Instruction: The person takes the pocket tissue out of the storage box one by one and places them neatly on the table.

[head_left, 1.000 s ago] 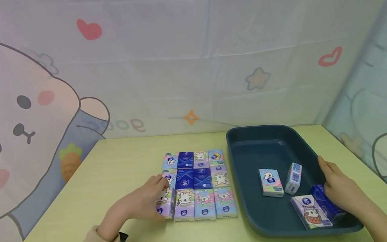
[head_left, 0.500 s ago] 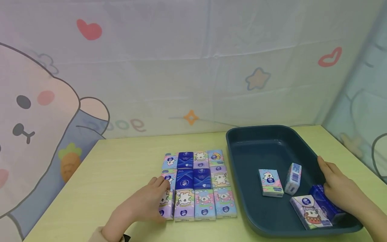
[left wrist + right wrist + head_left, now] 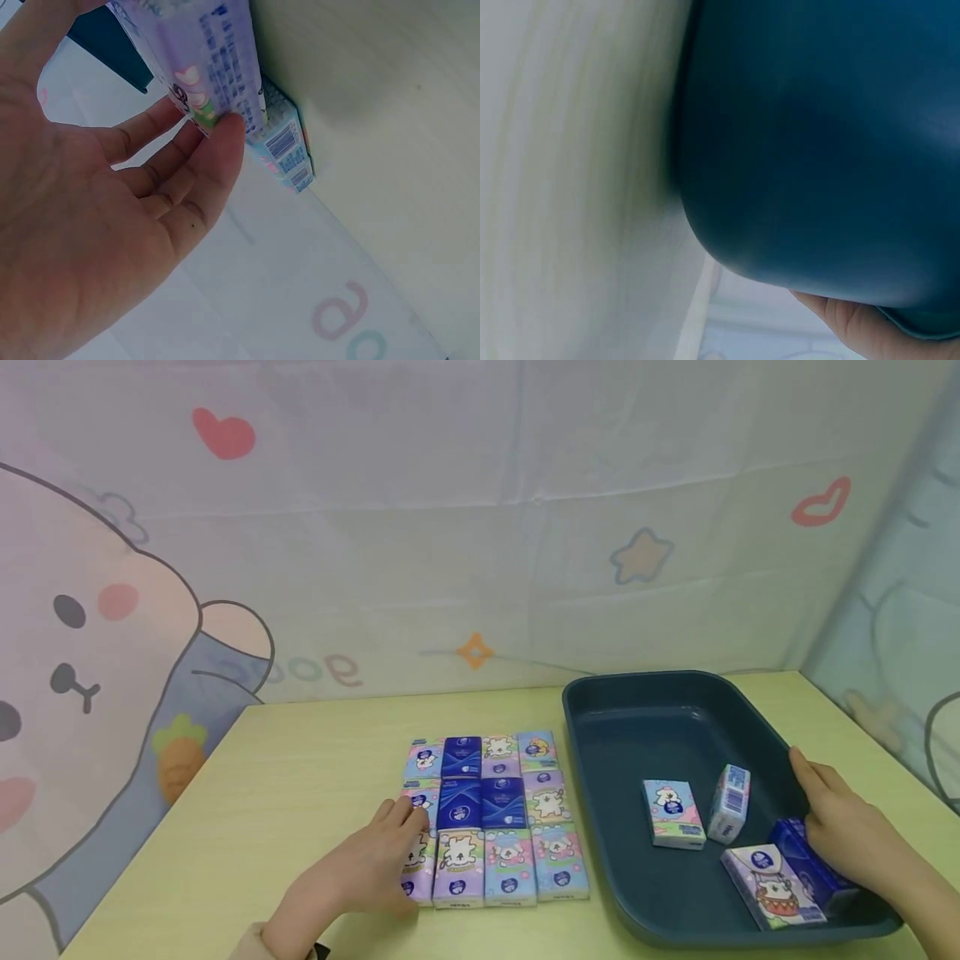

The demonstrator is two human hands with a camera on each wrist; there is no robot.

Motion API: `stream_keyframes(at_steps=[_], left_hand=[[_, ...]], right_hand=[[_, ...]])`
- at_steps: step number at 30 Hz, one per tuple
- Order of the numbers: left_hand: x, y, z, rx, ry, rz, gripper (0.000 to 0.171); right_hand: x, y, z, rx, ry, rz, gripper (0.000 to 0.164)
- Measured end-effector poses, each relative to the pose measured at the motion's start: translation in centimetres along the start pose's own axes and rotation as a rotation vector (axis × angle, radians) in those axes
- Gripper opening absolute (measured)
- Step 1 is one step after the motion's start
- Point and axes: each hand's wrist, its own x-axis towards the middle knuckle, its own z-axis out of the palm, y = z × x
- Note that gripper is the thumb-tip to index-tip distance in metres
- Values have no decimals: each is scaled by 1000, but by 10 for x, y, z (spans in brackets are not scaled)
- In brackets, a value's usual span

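Small tissue packs lie in a tight grid of rows on the table. My left hand (image 3: 378, 860) holds the purple tissue pack (image 3: 418, 872) at the grid's front left corner, thumb at its near end and fingers at its far end. In the left wrist view, the fingertips (image 3: 229, 131) touch the side of that purple pack (image 3: 202, 52). A pastel pack (image 3: 285, 146) shows just beyond it. My right hand (image 3: 855, 831) grips the right rim of the dark blue tray (image 3: 600, 860), with the thumb inside. From the right wrist, the tray's outer wall (image 3: 817, 165) fills most of the view.
Inside the tray are a pink and blue pack (image 3: 672, 814), a pack on its edge (image 3: 727, 803), a purple pack (image 3: 772, 885) and a dark blue pack (image 3: 810, 860). A printed cloth (image 3: 525, 527) hangs behind the yellow table (image 3: 300, 777).
My left hand has shifted slightly right, and the purple corner pack now lies flat and flush beside its neighbour. The right hand and tray have stayed put.
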Motion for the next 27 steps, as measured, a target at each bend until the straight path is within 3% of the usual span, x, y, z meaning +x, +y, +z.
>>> stream_keyframes(at_steps=[27], left_hand=[[0,-1,-1,-20,-41,-37,69]], right_hand=[[0,0,0,1,5,-3,72]])
